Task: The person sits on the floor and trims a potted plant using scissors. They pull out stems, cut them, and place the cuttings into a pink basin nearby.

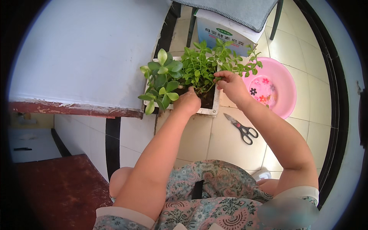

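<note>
A white rectangular planter holds dark soil and two plants. The thick-leaved succulent fills its left side, and a bushy light-green leafy plant grows in the middle, its stems leaning right over the rim. My left hand reaches in at the planter's near side, low by the soil and the base of the stems; its fingertips are hidden. At the planter's right edge, my right hand has thumb and fingers closed in a pinch on a stem of the leafy plant.
Scissors with black handles lie on the tiled floor near the planter. A pink basin stands right of it. Behind are a cardboard box and a cloth-covered stool. A white-topped table borders the left.
</note>
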{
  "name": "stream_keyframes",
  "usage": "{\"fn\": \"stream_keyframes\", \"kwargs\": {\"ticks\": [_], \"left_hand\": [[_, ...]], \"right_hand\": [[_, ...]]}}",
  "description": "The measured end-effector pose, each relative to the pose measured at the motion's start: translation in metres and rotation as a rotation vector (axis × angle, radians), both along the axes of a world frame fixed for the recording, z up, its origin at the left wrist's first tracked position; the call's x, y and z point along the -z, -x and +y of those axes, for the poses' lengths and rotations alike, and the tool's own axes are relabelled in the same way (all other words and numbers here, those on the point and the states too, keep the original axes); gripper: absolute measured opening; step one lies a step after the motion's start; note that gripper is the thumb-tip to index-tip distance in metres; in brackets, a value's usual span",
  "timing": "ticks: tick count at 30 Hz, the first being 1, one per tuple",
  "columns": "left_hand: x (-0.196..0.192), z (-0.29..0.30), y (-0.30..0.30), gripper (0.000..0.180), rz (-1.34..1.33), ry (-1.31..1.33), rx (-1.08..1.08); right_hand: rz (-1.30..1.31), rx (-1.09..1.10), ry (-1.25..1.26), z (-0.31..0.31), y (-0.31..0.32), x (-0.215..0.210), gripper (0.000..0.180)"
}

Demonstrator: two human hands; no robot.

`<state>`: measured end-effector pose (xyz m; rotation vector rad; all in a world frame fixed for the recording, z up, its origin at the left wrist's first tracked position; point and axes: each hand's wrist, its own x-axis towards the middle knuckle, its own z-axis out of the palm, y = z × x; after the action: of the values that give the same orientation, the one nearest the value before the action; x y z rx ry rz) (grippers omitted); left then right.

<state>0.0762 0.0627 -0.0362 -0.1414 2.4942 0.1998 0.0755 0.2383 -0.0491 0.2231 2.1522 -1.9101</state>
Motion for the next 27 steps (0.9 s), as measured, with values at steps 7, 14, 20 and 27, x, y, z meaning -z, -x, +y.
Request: {"fn": "stream_keyframes", "kwargs": {"ticks": [7,14,20,27], "left_hand": [[0.014,0.000,0.011,0.085,-0.091,0.108,0.056],[0.012,0.011,0.017,0.049,-0.098,0.198,0.052],[-0.003,0.021,-0.007,0.042,0.030,0.156,0.108],[-0.018,0.027,-0.046,0.040,0.262,0.185,0.404]], "right_hand": [[-0.024,-0.042,0.018,-0.007,0.001,-0.012,0.033],[0.013,-0.036,-0.008,0.000,0.004,-0.008,0.032],[0.023,-0.035,-0.026,-0.002,0.002,-0.001,0.032],[0.046,-0.050,-0.058,-0.002,0.004,-0.009,0.034]]}}
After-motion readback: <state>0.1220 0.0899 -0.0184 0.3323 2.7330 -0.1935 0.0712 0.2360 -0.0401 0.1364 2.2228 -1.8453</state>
